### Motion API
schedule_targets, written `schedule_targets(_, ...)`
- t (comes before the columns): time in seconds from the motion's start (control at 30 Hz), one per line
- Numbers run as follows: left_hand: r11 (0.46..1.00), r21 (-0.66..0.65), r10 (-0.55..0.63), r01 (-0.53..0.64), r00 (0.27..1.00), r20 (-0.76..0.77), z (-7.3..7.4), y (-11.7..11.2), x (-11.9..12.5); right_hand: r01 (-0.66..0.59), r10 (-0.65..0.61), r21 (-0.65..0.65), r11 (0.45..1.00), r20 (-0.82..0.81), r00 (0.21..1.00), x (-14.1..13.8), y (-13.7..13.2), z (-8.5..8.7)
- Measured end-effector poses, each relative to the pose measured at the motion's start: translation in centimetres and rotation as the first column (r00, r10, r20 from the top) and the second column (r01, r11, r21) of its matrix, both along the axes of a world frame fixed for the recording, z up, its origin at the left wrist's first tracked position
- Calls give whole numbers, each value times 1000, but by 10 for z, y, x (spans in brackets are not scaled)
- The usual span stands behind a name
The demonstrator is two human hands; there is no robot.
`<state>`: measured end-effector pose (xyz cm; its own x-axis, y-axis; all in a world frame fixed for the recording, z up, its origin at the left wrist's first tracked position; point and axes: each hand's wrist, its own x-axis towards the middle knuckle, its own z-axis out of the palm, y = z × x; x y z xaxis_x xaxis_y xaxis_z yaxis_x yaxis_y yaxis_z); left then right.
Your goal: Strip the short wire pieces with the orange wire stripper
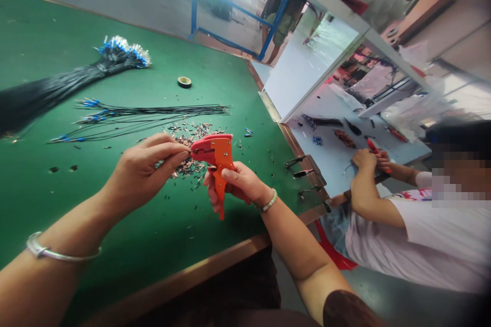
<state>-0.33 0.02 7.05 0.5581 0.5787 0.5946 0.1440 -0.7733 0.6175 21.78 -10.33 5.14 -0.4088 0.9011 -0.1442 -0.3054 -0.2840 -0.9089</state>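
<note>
My right hand (238,184) is wrapped round the handles of an orange and red wire stripper (221,156), its jaws pointing left. At the jaws, my left hand (149,163) pinches a thin dark wire, mostly hidden by the fingers. Beneath and behind the tool lies a pile of cut wire scraps (192,133) with coppery bits. Beyond it, a loose row of black wires (161,110) with blue and silvery ends stretches across the green table (126,250).
A thick bundle of black wires (76,79) lies at the left. A roll of black tape (184,82) rests farther back. Several dark clamp-like tools (303,173) sit along the table's right edge. Beyond, a co-worker (414,214) sits at a white table (333,150), hands on a red tool.
</note>
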Motion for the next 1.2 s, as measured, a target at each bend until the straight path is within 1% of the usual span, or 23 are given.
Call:
schedule_targets(0.2, 999, 33, 12, -12, 1000, -7, 2, -1, 0, 45, -44, -12, 999, 46, 998, -4, -1, 0)
schedule_targets(0.4, 1000, 5, 15, -15, 1000, 15, 5, -2, 1, 88, -93, 53, 995, 84, 992, -9, 0, -1)
schedule_targets(0.57, 999, -31, 36, -37, 999, -26, 3, 0, 0, 144, -152, 82, 986, 94, 984, -10, 1, -3)
schedule_targets(0.67, 999, -19, 41, -42, 999, -26, 3, 0, 0, 162, -172, 104, 981, 95, 981, -12, 2, -4)
schedule_targets(0.9, 999, -3, 33, -33, 999, -38, 6, -1, 2, 217, -227, 90, 972, 112, 967, -16, 1, -4)
schedule_targets(0.97, 999, 5, 33, -33, 999, -37, 5, 0, 2, 206, -216, 103, 973, 97, 972, -15, 2, -6)
schedule_targets(1.03, 999, 26, 47, -46, 998, -35, 3, 1, 2, 169, -179, 120, 978, 72, 981, -13, 3, -8)
schedule_targets(1.13, 992, 96, 79, -79, 997, 0, -1, 3, 1, 125, -130, 125, 984, 32, 991, -10, 5, -10)
schedule_targets(1.2, 985, 134, 105, -108, 994, 29, -3, 5, 0, 134, -139, 136, 982, 22, 990, -6, 6, -9)
